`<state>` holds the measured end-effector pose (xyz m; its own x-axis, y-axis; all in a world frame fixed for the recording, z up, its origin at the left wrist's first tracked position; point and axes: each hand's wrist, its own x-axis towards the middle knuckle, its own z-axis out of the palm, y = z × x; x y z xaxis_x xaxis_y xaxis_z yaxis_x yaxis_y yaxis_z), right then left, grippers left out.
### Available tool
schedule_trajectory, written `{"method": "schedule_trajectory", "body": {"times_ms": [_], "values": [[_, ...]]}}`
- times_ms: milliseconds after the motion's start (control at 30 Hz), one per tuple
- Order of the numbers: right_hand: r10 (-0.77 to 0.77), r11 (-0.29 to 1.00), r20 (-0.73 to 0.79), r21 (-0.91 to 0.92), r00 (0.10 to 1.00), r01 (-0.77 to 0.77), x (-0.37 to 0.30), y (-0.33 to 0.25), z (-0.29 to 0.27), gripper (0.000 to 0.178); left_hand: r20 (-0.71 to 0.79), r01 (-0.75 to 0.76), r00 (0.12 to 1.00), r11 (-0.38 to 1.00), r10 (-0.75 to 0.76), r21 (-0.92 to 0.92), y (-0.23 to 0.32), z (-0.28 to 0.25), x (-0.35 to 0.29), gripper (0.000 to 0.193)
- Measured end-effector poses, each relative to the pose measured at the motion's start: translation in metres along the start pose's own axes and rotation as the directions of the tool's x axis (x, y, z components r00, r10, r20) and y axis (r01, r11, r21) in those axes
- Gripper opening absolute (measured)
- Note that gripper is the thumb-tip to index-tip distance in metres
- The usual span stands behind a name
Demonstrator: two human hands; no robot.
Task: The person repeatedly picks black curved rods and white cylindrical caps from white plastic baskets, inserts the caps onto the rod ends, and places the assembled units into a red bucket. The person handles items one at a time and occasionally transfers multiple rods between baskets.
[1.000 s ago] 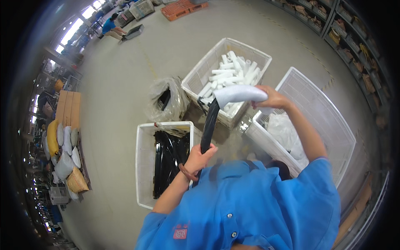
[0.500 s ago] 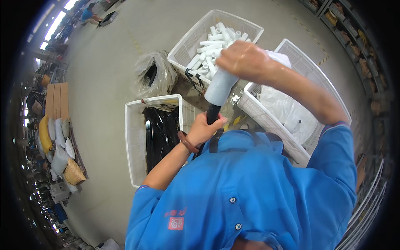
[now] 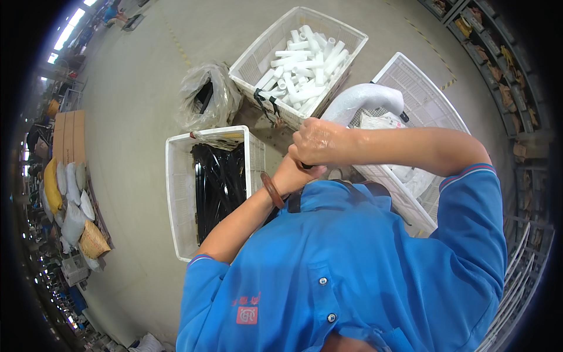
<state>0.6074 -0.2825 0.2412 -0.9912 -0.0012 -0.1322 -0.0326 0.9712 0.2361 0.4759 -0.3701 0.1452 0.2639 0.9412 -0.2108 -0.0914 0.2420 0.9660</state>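
A white foam sleeve [image 3: 366, 97] rises from my hands and curves over to the right, its far end above the right-hand crate. My right hand [image 3: 321, 142] is closed in a fist around the sleeve's near end. Just below it and touching it, my left hand [image 3: 293, 175] grips a black tube, of which only a dark bit [image 3: 306, 166] shows between the hands. How far the tube reaches inside the sleeve is hidden. A brown bangle [image 3: 272, 189] circles my left wrist.
Ahead stands a white crate [image 3: 243, 73] full of short white foam tubes [image 3: 302, 76]. Black plastic-wrapped lengths [image 3: 220, 188] fill the left crate [image 3: 172, 199]. The right crate [image 3: 431, 88] holds white plastic bags. A clear plastic bag [image 3: 226, 97] with something black inside sits between crates. Shelving [image 3: 498, 70] lines the right.
My right hand has come down from the sleeve's upper part to meet my left hand. The sleeve now bends rightward, and the black tube is mostly covered.
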Motion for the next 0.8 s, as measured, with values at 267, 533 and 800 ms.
{"method": "schedule_trajectory", "body": {"times_ms": [267, 533, 800], "values": [[-0.170, 0.813, 0.523, 0.553, 0.835, -0.181, 0.004, 0.052, -0.017, 0.039, 0.074, -0.078, 0.996, 0.848, 0.045, 0.524, 0.028, -0.009, 0.006, 0.044], [-0.074, 0.675, 0.527, 0.652, 0.847, -0.347, -0.013, 0.058, -0.007, 0.056, 0.109, -0.025, 0.993, 0.807, -0.049, 0.589, 0.027, -0.014, 0.019, 0.051], [0.543, 0.380, 0.360, 0.700, 0.759, -0.605, -0.125, 0.097, -0.015, 0.066, 0.152, 0.192, 0.964, 0.966, -0.219, 0.175, 0.026, -0.014, 0.011, 0.047]]}}
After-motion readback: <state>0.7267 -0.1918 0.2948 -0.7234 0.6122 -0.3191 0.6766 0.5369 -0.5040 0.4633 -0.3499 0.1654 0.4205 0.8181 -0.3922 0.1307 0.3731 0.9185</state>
